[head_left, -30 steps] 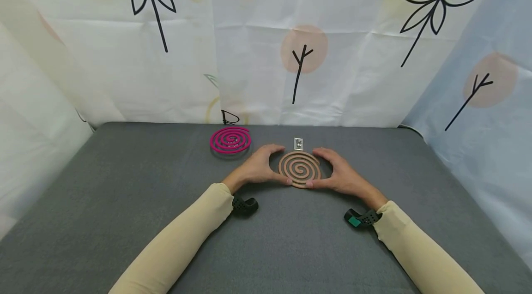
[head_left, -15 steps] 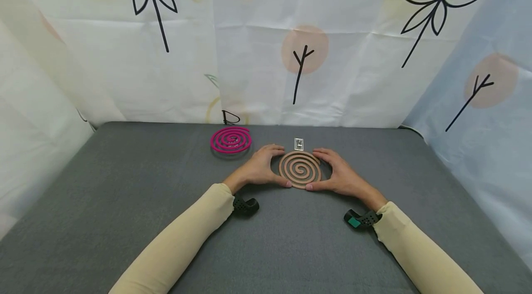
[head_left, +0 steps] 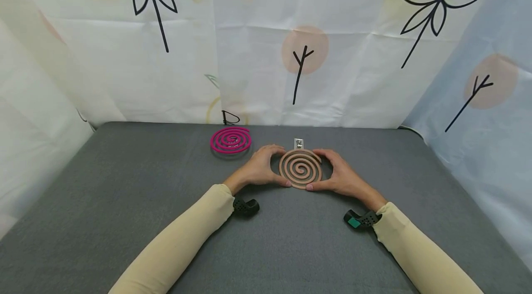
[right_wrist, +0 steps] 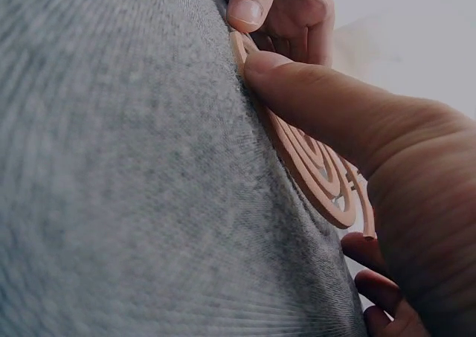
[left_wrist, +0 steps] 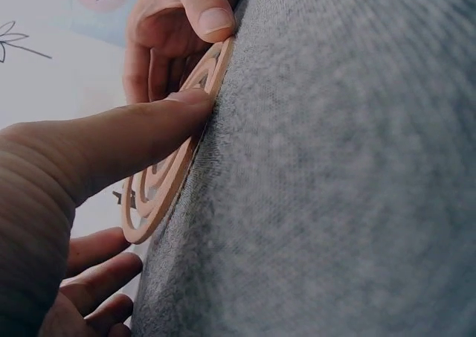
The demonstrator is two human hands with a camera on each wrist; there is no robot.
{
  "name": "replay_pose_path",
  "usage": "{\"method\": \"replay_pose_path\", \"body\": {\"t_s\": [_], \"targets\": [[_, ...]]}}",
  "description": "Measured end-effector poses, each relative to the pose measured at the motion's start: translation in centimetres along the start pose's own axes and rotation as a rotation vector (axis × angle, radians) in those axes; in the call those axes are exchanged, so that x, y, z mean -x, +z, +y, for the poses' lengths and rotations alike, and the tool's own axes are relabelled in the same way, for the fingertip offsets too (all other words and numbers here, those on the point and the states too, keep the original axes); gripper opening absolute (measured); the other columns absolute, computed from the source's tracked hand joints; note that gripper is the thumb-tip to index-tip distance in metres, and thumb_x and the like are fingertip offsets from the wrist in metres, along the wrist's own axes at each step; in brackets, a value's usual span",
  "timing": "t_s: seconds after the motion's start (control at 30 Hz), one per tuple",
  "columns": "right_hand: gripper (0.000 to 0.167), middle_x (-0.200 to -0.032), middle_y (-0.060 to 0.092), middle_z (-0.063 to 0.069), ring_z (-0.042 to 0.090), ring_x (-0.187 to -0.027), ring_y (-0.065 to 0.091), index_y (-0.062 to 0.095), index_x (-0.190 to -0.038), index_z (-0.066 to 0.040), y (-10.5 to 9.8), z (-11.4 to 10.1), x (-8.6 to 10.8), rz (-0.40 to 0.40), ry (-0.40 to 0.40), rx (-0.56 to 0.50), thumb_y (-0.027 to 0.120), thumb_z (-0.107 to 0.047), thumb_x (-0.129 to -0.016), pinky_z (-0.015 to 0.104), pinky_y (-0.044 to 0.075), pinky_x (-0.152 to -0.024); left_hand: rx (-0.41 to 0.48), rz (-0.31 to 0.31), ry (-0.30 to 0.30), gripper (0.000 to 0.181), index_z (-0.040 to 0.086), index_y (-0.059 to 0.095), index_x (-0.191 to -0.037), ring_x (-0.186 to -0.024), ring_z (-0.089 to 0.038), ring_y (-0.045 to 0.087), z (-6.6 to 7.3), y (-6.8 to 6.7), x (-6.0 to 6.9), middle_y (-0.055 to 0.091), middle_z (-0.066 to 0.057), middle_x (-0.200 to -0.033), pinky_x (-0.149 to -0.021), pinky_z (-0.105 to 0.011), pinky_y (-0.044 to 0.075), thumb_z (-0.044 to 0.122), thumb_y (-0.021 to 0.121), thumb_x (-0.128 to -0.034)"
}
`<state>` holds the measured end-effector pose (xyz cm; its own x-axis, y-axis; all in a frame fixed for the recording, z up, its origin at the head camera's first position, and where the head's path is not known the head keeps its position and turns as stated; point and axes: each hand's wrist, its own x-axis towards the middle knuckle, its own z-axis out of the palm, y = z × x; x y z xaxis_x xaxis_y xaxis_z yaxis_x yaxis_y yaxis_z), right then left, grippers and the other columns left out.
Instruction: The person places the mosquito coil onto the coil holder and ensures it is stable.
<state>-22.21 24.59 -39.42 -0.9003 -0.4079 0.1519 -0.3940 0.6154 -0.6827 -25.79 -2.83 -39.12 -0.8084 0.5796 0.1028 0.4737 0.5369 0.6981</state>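
Observation:
A tan mosquito coil (head_left: 299, 187) is between my two hands, at the middle of the grey table. My left hand (head_left: 259, 165) holds its left side, the thumb on the near rim and the fingers toward the far side. On the other side my right hand (head_left: 341, 175) grips it in the same way. In the left wrist view the coil (left_wrist: 152, 225) looks tilted, its far side off the cloth. Directly behind it lies a small metal coil stand (head_left: 298, 143), whose front edge the coil covers. Fingertip contact at the far rim is partly hidden.
A pink mosquito coil (head_left: 230, 151) sits raised above the cloth to the left, with metal showing through its gaps. The grey tabletop (head_left: 291, 248) ends at a patterned white curtain (head_left: 257, 63) behind and at both sides.
The far edge of the tan coil has risen slightly and now overlaps the front of the metal stand. Both hands have hardly moved.

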Motion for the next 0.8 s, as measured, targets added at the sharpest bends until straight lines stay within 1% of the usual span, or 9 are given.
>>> {"method": "replay_pose_path", "body": {"t_s": [0.07,0.13,0.23,0.37,0.47,0.53,0.63,0.73,0.8], "targets": [[0.095,-0.146,0.046,0.019,0.039,-0.136,0.040,0.044,-0.149,-0.005,0.02,-0.05,-0.03,0.002,0.001,-0.010,0.094,-0.031,-0.073,0.062,0.029,-0.112,0.025,0.014,-0.004,0.081,0.008,0.058,-0.140,-0.144,-0.030,0.037,-0.03,0.01,0.02,0.054,-0.010,-0.145,-0.120,-0.055,0.022,0.033,0.094,-0.0714],[0.096,-0.146,0.046,0.019,0.039,-0.137,0.040,0.043,-0.149,-0.004,0.03,-0.09,-0.08,0.006,-0.001,-0.023,0.094,-0.030,-0.072,0.061,0.028,-0.112,0.062,0.026,-0.001,0.078,0.008,0.059,-0.138,-0.139,-0.028,0.043,-0.04,-0.02,0.03,0.057,-0.008,-0.140,-0.118,-0.051,0.027,0.031,0.094,-0.0718],[0.096,-0.146,0.046,0.018,0.038,-0.136,0.039,0.044,-0.149,-0.006,0.03,-0.14,-0.11,0.009,-0.003,-0.039,0.095,-0.029,-0.071,0.062,0.027,-0.112,0.126,0.028,0.009,0.071,0.007,0.059,-0.136,-0.130,-0.023,0.050,-0.02,-0.10,0.02,0.061,-0.006,-0.132,-0.115,-0.045,0.034,0.026,0.092,-0.0756],[0.097,-0.144,0.046,0.018,0.039,-0.135,0.039,0.043,-0.150,-0.008,-0.02,-0.20,-0.11,0.016,0.006,-0.043,0.096,-0.028,-0.071,0.064,0.028,-0.110,0.237,0.021,0.023,0.061,0.003,0.057,-0.137,-0.116,-0.020,0.059,0.12,-0.16,-0.08,0.065,-0.007,-0.123,-0.106,-0.038,0.045,0.017,0.084,-0.0840],[0.098,-0.141,0.048,0.018,0.039,-0.132,0.041,0.042,-0.150,-0.009,-0.04,-0.23,-0.06,0.024,0.008,-0.038,0.096,-0.028,-0.070,0.064,0.031,-0.108,0.313,0.016,0.018,0.057,0.001,0.054,-0.138,-0.105,-0.019,0.065,0.27,-0.14,-0.11,0.068,-0.010,-0.118,-0.094,-0.033,0.053,0.012,0.079,-0.0883],[0.099,-0.136,0.050,0.017,0.038,-0.128,0.044,0.042,-0.150,-0.009,-0.03,-0.25,-0.03,0.030,0.001,-0.038,0.097,-0.027,-0.069,0.063,0.033,-0.106,0.359,0.014,0.012,0.055,0.001,0.052,-0.138,-0.099,-0.019,0.066,0.35,-0.10,-0.10,0.069,-0.012,-0.114,-0.089,-0.032,0.055,0.009,0.077,-0.0897],[0.099,-0.128,0.054,0.015,0.035,-0.121,0.049,0.042,-0.150,-0.009,0.00,-0.28,-0.03,0.037,-0.023,-0.050,0.097,-0.024,-0.068,0.060,0.036,-0.103,0.420,0.013,-0.010,0.052,0.001,0.051,-0.138,-0.095,-0.020,0.068,0.48,-0.03,-0.04,0.071,-0.012,-0.109,-0.085,-0.032,0.056,0.005,0.075,-0.0912],[0.100,-0.123,0.057,0.014,0.033,-0.116,0.052,0.043,-0.149,-0.007,0.05,-0.34,-0.05,0.042,-0.047,-0.070,0.098,-0.020,-0.067,0.058,0.038,-0.102,0.486,0.024,-0.039,0.049,0.002,0.051,-0.137,-0.093,-0.019,0.069,0.61,0.08,0.01,0.071,-0.012,-0.104,-0.080,-0.031,0.056,0.002,0.073,-0.0921],[0.100,-0.122,0.058,0.013,0.032,-0.115,0.054,0.043,-0.149,-0.007,0.08,-0.47,-0.03,0.046,-0.054,-0.083,0.098,-0.018,-0.066,0.057,0.040,-0.101,0.536,0.036,-0.059,0.048,0.002,0.051,-0.136,-0.088,-0.019,0.070,0.71,0.17,0.03,0.071,-0.013,-0.102,-0.074,-0.030,0.055,-0.001,0.071,-0.0926]]}}
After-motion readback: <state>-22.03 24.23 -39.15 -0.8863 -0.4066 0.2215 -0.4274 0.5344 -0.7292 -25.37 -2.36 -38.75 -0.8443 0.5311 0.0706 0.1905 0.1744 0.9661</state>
